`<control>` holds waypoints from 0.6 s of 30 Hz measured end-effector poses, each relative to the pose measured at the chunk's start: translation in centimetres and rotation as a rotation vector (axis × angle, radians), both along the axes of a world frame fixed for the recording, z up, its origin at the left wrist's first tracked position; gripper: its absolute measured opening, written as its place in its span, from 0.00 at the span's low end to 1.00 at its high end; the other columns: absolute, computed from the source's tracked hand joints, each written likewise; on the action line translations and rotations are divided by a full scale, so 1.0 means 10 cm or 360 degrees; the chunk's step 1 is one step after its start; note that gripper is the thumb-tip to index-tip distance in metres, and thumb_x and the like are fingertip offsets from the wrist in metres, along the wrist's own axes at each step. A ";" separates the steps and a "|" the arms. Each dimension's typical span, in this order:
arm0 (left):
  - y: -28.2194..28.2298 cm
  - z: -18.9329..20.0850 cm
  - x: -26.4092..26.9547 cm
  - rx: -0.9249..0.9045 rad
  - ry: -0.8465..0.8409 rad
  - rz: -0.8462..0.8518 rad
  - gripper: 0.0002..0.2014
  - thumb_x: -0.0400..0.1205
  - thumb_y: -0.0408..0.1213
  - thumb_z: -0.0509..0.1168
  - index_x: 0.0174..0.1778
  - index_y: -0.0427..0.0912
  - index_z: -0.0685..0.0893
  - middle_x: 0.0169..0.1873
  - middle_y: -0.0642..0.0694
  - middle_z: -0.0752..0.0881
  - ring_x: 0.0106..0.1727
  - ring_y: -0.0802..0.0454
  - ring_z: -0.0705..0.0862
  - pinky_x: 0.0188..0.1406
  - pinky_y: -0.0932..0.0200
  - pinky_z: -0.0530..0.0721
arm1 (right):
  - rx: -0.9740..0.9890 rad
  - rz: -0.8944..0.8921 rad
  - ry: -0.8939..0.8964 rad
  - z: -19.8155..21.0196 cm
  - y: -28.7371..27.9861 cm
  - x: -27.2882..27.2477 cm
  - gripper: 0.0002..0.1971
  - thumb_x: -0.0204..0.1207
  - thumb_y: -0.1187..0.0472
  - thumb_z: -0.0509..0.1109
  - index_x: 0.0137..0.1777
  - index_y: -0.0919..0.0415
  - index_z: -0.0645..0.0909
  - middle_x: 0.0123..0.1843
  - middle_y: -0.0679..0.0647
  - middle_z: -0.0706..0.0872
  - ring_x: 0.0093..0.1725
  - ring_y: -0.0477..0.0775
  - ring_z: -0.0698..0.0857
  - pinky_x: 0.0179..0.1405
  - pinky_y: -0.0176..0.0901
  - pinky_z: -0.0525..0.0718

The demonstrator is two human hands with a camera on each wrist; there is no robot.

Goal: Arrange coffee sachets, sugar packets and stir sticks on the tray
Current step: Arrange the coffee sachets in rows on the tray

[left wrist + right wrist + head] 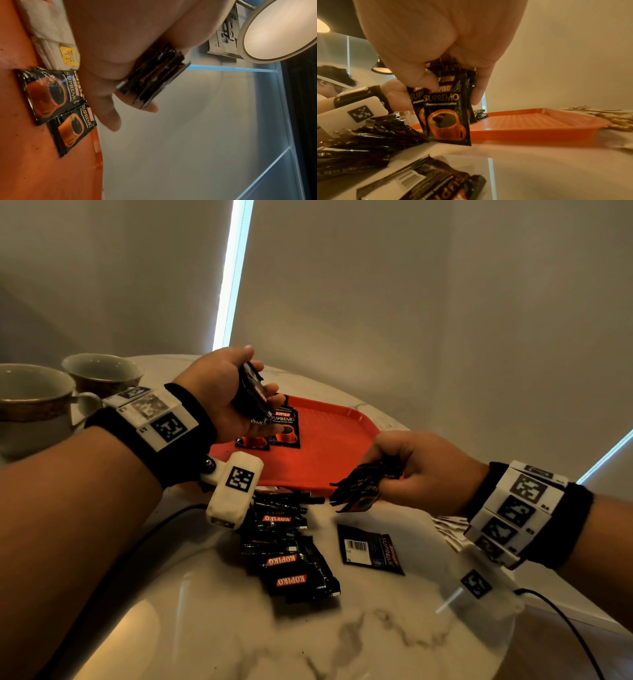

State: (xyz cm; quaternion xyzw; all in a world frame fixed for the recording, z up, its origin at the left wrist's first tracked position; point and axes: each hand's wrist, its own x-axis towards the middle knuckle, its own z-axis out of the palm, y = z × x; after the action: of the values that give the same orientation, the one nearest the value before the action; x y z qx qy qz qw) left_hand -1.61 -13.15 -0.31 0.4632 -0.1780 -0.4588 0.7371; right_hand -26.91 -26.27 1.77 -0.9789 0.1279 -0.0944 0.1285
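Our left hand (226,392) clutches a Kopiko sachet stack (253,397) above the red tray (329,453); our right hand (411,463) pinches a fanned sachet bunch (359,489), likely for dealing singly.

The red tray (335,440) lies flat on the bench. Two black coffee sachets (284,428) lie face up, side by side, in the tray's left part. A loose pile of black sachets (287,553) lies on the bench just in front of the tray; one sachet (371,549) lies apart from it, barcode side up. Pale sugar packets (51,40) touch the tray's edge, and wooden stir sticks (618,119) lie just beside the tray.
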 end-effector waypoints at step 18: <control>0.03 0.05 -0.21 -0.0233 -0.0052 -0.0339 0.26 0.86 0.62 0.57 0.73 0.51 0.79 0.57 0.39 0.84 0.53 0.38 0.90 0.38 0.44 0.90 | 0.0000 -0.0034 -0.1086 0.39 0.29 0.74 0.14 0.73 0.69 0.73 0.44 0.46 0.80 0.34 0.33 0.87 0.34 0.38 0.86 0.33 0.32 0.79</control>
State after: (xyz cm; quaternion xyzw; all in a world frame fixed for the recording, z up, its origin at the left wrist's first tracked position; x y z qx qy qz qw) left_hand -3.67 -12.84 0.19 0.3940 -0.2711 -0.5125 0.7131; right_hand -19.46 -23.40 5.71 -0.8895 0.0878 -0.4179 0.1628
